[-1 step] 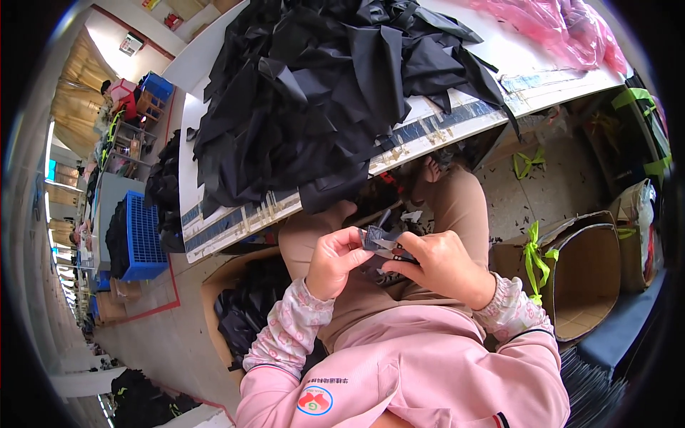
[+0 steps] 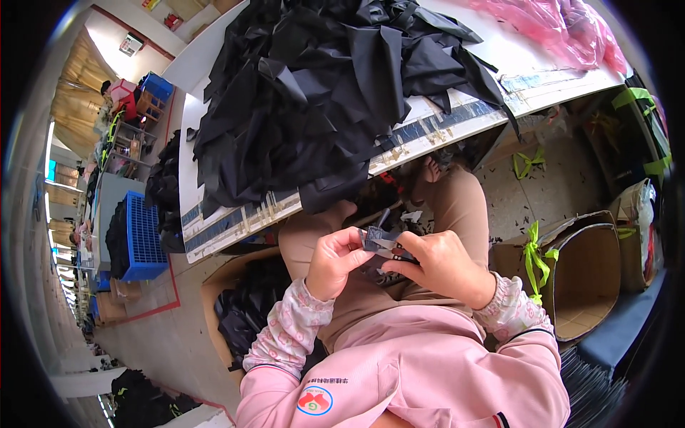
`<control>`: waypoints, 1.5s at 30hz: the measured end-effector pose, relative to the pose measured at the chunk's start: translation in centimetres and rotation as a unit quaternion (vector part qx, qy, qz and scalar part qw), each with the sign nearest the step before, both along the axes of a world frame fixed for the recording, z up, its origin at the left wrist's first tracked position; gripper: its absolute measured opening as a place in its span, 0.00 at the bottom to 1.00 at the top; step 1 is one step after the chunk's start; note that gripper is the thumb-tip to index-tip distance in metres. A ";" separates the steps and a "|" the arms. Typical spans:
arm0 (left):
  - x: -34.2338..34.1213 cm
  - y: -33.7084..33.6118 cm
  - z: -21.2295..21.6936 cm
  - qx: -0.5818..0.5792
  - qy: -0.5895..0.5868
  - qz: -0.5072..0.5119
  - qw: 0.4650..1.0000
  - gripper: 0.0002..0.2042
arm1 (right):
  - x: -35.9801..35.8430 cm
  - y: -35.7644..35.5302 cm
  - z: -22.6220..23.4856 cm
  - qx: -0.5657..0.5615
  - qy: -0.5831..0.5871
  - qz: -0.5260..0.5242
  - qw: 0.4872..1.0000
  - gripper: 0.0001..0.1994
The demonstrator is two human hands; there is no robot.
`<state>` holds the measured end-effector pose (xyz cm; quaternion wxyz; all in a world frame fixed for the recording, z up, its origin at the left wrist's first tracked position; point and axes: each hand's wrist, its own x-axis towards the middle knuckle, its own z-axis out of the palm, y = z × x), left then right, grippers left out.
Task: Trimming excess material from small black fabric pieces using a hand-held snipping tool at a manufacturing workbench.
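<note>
Over my lap, my left hand [image 2: 333, 262] pinches a small piece of black fabric [image 2: 373, 234] between thumb and fingertips. My right hand [image 2: 444, 265] is closed around thread snips [image 2: 385, 245], mostly covered by the fingers. Their pale metal blades point left and meet the fabric's lower edge; whether they touch it, I cannot tell. Beyond both hands, a large heap of black fabric pieces [image 2: 307, 93] covers much of the white table [image 2: 196, 132], and some pieces hang over its near edge.
Left of my legs stands a cardboard box [image 2: 214, 296] with black material inside. An open cardboard box [image 2: 586, 285] with a yellow-green ribbon [image 2: 535, 260] is at the right. A pink plastic bag [image 2: 556, 32] lies on the table's far right. A blue crate [image 2: 143, 235] stands farther left.
</note>
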<state>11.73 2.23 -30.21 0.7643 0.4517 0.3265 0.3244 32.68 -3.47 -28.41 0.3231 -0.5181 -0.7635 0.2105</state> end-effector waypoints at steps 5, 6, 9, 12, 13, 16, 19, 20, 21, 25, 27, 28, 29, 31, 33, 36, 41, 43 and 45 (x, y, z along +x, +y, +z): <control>-0.2 -0.1 -0.3 0.058 0.035 -0.022 0.997 0.05 | 0.3 0.1 0.3 -0.089 0.055 0.018 0.994 0.19; -0.2 -0.1 -0.3 0.067 0.036 -0.020 0.997 0.06 | 0.3 0.1 0.2 -0.090 0.055 0.017 0.994 0.19; -0.2 -0.2 -0.2 0.065 0.037 -0.018 0.997 0.07 | 0.3 0.1 0.0 -0.086 0.054 0.020 0.995 0.19; 0.0 -0.4 0.2 0.070 0.045 -0.023 0.996 0.06 | -0.1 0.1 -0.1 -0.058 0.058 0.007 0.997 0.19; 0.1 -0.4 0.3 0.085 0.051 -0.029 0.995 0.05 | -0.2 0.2 -0.3 -0.034 0.053 0.006 0.998 0.19; 0.1 -0.5 0.1 0.083 0.054 -0.026 0.995 0.05 | -0.4 0.1 -0.3 -0.010 0.025 0.003 1.000 0.19; 0.1 -0.5 0.2 0.078 0.057 -0.021 0.995 0.05 | -0.3 0.1 -0.4 -0.004 -0.018 0.000 1.000 0.18; 0.1 -0.4 0.1 0.078 0.056 -0.022 0.995 0.05 | -0.2 0.1 -0.5 0.004 -0.038 -0.001 0.999 0.18; 0.0 -0.4 0.0 0.091 0.066 -0.019 0.994 0.04 | -0.2 0.0 -0.4 0.003 -0.038 -0.001 0.999 0.18; -0.5 -0.3 0.2 0.113 0.085 -0.005 0.990 0.03 | -0.2 0.1 -0.1 -0.021 0.013 -0.030 0.999 0.18; -1.4 -0.1 0.4 0.138 0.119 0.008 0.983 0.03 | 0.1 0.4 -0.1 -0.031 0.055 -0.043 0.997 0.17; -2.2 0.0 0.6 0.163 0.153 0.019 0.975 0.03 | 0.4 0.4 -0.1 -0.052 0.080 -0.065 0.993 0.17; -3.6 0.3 0.2 0.219 0.181 0.025 0.958 0.04 | 0.8 0.5 -0.1 -0.073 0.105 -0.085 0.988 0.17; -7.8 0.9 0.3 0.331 0.350 0.002 0.876 0.07 | 1.8 0.5 -0.4 -0.131 0.155 -0.096 0.974 0.14; -14.1 1.1 -2.2 0.352 0.456 -0.035 0.817 0.07 | 2.5 0.4 0.0 -0.212 0.298 -0.079 0.928 0.11; -25.6 -2.3 -9.2 0.268 0.632 -0.152 0.711 0.05 | 3.2 0.2 1.3 -0.203 0.413 0.039 0.887 0.07; -35.5 -15.2 -18.0 -0.159 0.622 -0.537 0.548 0.21 | 2.5 0.3 6.2 -0.106 0.526 0.430 0.726 0.09; -30.0 -10.8 -17.6 0.018 0.565 -0.557 0.608 0.22 | -1.7 3.3 6.8 -0.058 0.582 0.565 0.582 0.12; -27.1 -6.5 -10.8 0.019 0.602 -0.342 0.721 0.18 | -1.0 1.7 9.5 0.017 0.568 0.635 0.523 0.12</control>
